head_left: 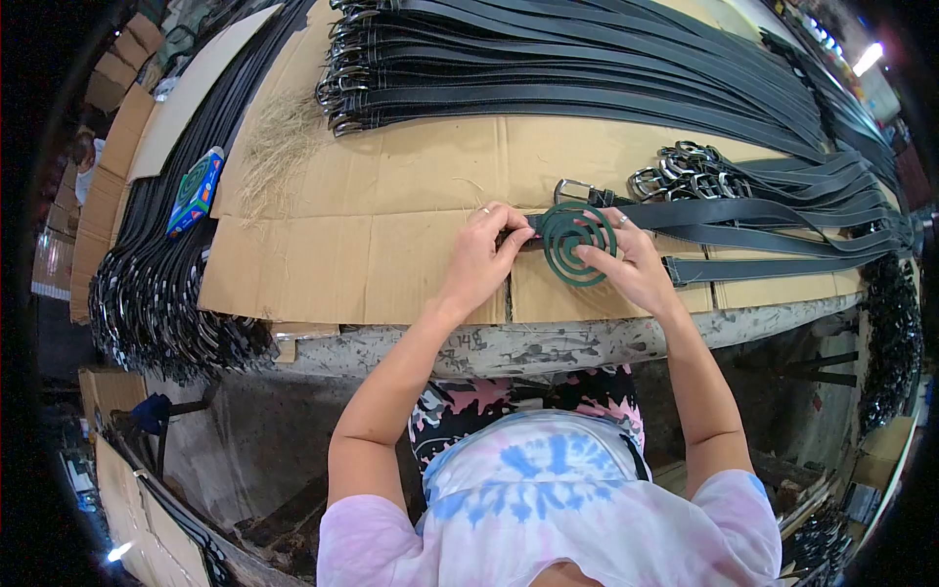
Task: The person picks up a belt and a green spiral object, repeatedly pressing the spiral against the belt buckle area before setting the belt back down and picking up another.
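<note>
A dark green mosquito coil [577, 245] is held flat above the cardboard by my right hand [631, 259], its thumb on the coil's centre and the fingers behind the rim. Just left of the coil, my left hand [486, 249] is closed in a pinch. Something dark shows at its fingertips, partly covered by fingers and coil, and I cannot make out what it is. Behind the coil lies a black belt [704, 212], with a silver buckle [575, 189] near the coil's top edge. Another belt [753, 269] lies right of my right hand.
Many black belts [567, 73] are stacked at the back, and a smaller bundle [763, 181] lies at the right. Cardboard [372, 254] covers the table. A blue box [196, 191] rests on belts hanging at the left. Dry fibres [279, 147] lie near the back stack.
</note>
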Action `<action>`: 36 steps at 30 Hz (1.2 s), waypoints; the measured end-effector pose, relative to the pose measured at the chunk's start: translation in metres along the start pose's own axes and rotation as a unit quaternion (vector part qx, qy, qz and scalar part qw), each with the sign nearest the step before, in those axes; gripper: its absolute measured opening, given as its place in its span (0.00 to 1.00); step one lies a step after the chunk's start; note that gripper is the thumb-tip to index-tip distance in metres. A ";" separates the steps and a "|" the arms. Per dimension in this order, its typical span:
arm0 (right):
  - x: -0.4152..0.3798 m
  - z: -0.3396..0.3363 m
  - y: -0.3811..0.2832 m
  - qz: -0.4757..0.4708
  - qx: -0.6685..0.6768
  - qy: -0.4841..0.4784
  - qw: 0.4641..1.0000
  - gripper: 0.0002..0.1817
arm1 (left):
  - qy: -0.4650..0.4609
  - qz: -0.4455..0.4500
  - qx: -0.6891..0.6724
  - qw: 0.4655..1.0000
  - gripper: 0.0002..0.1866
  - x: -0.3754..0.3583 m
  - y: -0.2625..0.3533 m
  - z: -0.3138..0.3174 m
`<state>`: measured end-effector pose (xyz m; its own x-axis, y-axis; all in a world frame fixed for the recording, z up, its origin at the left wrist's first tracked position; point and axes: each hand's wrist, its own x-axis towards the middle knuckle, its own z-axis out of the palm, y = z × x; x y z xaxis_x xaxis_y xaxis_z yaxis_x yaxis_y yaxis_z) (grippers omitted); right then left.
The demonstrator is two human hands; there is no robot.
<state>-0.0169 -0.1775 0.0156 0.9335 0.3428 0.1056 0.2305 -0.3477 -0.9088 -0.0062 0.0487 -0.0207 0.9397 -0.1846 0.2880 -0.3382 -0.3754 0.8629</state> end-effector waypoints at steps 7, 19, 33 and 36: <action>0.001 -0.003 -0.001 0.059 0.061 0.005 0.996 0.14 | 0.060 -0.066 -0.041 0.995 0.09 0.007 -0.012 -0.012; 0.004 -0.002 0.013 0.094 0.190 0.096 0.972 0.10 | -0.136 -0.144 0.090 0.976 0.13 0.049 -0.017 -0.015; 0.008 0.000 0.006 0.099 0.249 0.137 0.953 0.08 | -0.173 0.194 0.230 0.938 0.06 0.037 -0.005 -0.031; 0.013 0.007 0.011 0.091 0.266 0.146 0.949 0.08 | -0.174 0.267 0.283 0.904 0.05 0.040 -0.009 -0.023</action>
<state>-0.0041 -0.1706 0.0037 0.9987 0.0367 -0.0360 -0.0408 0.1383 -0.9895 0.0358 0.0654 -0.0080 0.5943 -0.7155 0.3672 -0.8042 -0.5349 0.2591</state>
